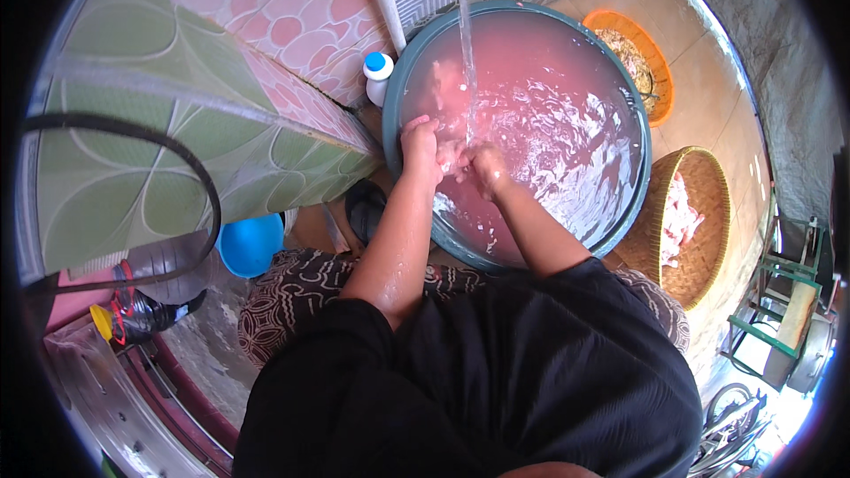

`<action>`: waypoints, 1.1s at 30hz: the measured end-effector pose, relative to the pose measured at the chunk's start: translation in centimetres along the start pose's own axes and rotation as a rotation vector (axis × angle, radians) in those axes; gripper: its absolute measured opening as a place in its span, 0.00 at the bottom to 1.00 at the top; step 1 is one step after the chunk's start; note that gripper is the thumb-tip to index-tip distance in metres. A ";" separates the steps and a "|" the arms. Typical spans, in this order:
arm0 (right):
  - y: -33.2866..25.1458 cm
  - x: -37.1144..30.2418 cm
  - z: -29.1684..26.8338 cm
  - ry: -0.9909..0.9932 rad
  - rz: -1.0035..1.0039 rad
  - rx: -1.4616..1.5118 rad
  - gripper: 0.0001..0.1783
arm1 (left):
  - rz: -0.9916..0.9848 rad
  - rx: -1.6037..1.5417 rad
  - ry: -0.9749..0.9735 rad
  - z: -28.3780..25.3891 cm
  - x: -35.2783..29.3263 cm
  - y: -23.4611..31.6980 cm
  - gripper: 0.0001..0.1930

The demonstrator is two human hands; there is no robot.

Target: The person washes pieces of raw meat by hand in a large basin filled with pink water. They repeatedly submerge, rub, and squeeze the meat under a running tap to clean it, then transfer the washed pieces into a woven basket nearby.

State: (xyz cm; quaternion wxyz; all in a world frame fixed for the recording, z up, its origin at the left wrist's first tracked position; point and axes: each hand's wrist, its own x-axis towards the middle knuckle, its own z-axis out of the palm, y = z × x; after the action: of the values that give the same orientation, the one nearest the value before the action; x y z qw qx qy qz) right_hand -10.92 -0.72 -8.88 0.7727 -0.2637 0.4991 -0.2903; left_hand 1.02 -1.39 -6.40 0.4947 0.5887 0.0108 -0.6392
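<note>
A large round green tub (645, 164) holds cloudy pink water (549, 62). Over the near left part of that water, my left hand (421, 143) has its fingers curled round a pale pink piece of raw meat (450, 158), which looks like chicken. Close beside it, my right hand (488, 170) is closed on the right end of the same piece. A stream of water (467, 53) pours from above and lands right by the meat. Another pale piece (447, 78) shows faintly in the water past my left hand. Some fingertips are hidden by splashing and the meat.
Right of the tub stands a woven basket (708, 252) with raw pale meat (680, 221) in it. An orange basin (662, 80) with scraps lies at the far right. A white bottle (378, 88) touches the left rim area. A blue bowl (251, 246) sits at lower left.
</note>
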 end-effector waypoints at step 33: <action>-4.8 -7.6 -0.1 0.299 -0.226 -1.056 0.11 | 0.391 0.251 0.049 2.8 1.3 -2.4 0.15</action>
State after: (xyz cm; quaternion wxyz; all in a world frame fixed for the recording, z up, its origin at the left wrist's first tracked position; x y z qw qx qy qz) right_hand -14.39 1.40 -0.88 0.4206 -0.6228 0.6494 -0.1161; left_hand -2.43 -2.64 -7.92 0.5316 0.6518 -0.1709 -0.5131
